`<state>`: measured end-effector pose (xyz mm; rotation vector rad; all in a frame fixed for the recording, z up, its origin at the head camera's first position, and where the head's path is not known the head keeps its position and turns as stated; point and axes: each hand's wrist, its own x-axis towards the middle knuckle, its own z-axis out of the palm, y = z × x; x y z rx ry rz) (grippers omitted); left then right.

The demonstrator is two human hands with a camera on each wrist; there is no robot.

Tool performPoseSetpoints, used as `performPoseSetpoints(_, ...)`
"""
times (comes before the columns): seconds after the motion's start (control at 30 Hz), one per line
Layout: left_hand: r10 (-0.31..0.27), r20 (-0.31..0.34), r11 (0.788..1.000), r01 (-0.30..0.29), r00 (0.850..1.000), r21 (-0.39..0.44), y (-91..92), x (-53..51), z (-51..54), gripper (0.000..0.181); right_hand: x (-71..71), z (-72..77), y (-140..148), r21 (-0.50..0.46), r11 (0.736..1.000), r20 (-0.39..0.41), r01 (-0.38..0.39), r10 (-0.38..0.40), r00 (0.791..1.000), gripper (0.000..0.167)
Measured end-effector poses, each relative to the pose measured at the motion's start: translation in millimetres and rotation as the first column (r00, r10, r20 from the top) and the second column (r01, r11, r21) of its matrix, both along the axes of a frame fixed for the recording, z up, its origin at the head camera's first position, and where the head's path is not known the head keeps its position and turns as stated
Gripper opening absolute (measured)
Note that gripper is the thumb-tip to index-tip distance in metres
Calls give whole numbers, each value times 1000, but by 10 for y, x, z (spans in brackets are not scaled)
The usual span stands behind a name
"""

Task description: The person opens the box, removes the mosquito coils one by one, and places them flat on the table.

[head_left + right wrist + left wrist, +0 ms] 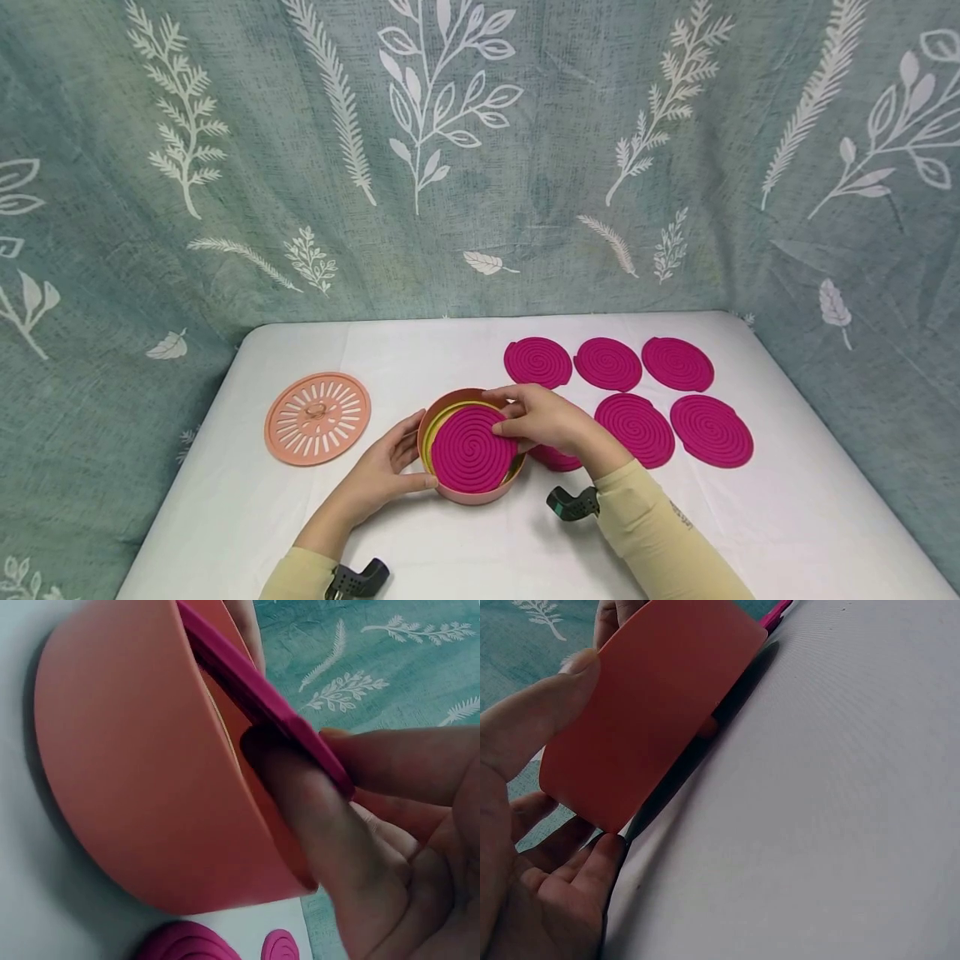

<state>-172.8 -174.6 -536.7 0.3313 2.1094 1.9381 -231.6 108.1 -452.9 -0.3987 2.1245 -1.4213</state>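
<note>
A round salmon-coloured tin with a yellow inner ring sits on the table. My left hand grips its left side, the thumb on the rim and other fingers lower on the wall. In my right hand, a magenta spiral mosquito coil is pinched by its right edge between thumb and fingers. The coil slants over the tin's mouth; in the right wrist view its far edge dips inside the rim. What lies beneath it in the tin is hidden.
A salmon slotted lid with a small ring handle lies to the left. Several more magenta coils lie in two rows at the right; one coil is partly covered by my right hand. Behind the white table hangs a leaf-patterned green cloth.
</note>
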Motion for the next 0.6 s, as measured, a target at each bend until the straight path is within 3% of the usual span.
performPoseSetpoints(0.3, -6, -14, 1000, 6, 1000, 2, -8, -5, 4, 105, 11, -60, 68, -47, 999, 27, 27, -26, 999, 46)
performPoseSetpoints(0.6, -17, -15, 1000, 17, 1000, 12, -10, -1, 4, 104, 33, -130, 184, -225, 965, 117, 138, -114, 987, 51)
